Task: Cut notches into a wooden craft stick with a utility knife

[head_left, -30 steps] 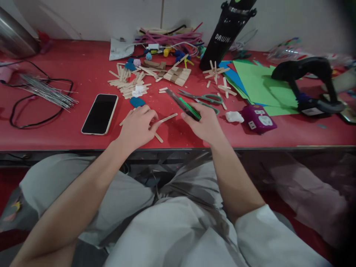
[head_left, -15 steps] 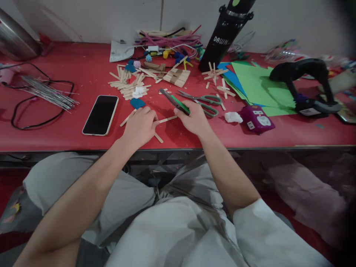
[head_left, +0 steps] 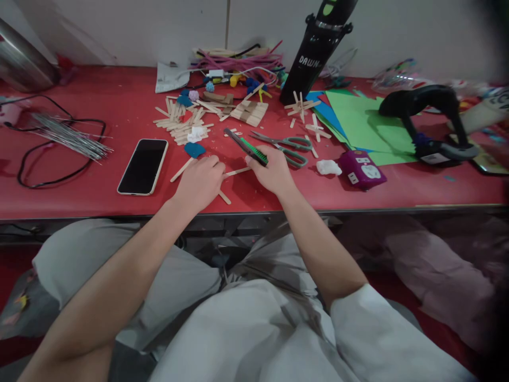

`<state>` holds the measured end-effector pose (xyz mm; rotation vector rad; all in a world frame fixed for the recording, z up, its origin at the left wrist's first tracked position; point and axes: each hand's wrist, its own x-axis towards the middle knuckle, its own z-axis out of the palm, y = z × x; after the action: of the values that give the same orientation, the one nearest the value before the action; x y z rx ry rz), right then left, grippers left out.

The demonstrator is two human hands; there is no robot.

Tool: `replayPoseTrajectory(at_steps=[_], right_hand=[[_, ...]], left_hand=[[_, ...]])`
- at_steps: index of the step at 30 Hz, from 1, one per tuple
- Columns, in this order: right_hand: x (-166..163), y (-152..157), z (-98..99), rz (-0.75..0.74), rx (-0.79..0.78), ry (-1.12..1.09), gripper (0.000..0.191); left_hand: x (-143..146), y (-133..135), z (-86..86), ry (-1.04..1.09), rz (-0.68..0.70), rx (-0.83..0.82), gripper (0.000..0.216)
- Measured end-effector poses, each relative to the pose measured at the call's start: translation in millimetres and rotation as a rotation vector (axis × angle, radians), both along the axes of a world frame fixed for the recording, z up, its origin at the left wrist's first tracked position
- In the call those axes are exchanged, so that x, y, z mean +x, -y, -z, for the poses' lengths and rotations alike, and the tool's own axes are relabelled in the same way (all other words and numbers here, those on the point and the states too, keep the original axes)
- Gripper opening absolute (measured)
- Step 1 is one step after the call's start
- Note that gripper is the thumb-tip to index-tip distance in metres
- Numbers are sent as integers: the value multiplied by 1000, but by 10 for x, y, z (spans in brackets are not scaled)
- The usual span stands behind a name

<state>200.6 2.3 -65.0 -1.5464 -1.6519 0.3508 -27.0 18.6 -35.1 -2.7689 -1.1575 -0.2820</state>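
Note:
My left hand (head_left: 199, 180) rests on the red table (head_left: 99, 180), fingers closed down on a wooden craft stick (head_left: 237, 171) that lies flat. My right hand (head_left: 272, 171) grips a green and black utility knife (head_left: 246, 146), its tip pointing up and left, just above the free end of that stick. Two more loose sticks lie by the left hand, one (head_left: 182, 169) to its left and one (head_left: 225, 197) below it.
A dark phone (head_left: 143, 165) lies left of my hands. A pile of craft sticks (head_left: 183, 121), scissors (head_left: 286, 144), a purple power adapter (head_left: 361, 170), green paper sheets (head_left: 366, 124), a black glue gun (head_left: 431, 114), a black bottle (head_left: 314, 50) and metal wires (head_left: 67, 135) fill the table.
My right hand has carried the knife left and down, close to the stick that the left hand holds. The left hand has stayed in place.

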Motion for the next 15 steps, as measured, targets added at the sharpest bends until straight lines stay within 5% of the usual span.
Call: replayPoseTrajectory(at_steps=[15], right_hand=[[-43,9,17,-8,28,1,12]], left_hand=[[-41,-83,93,-24,80,61,29]])
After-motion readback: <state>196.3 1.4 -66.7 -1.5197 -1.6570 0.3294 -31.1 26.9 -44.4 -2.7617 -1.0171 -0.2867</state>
